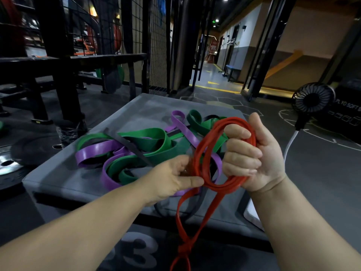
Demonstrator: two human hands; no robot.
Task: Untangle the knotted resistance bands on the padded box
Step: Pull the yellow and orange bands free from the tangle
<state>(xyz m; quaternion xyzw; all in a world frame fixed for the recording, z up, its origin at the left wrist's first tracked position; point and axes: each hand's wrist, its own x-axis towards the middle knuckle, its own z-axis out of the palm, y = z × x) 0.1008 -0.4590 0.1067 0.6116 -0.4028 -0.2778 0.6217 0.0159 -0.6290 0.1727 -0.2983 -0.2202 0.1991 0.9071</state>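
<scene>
A tangle of green, purple and thin black resistance bands lies on the grey padded box. My right hand grips several coiled loops of a red band above the box's near right corner, fingers curled through the coil. My left hand pinches the red band at the coil's left side between thumb and fingers. The red band's tail hangs down over the box's front face, with a knot low on it.
A black fan with a white cable stands on the floor at the right. Black racks and a wire mesh cage fill the left and back. A weight plate lies left of the box. An open corridor runs behind.
</scene>
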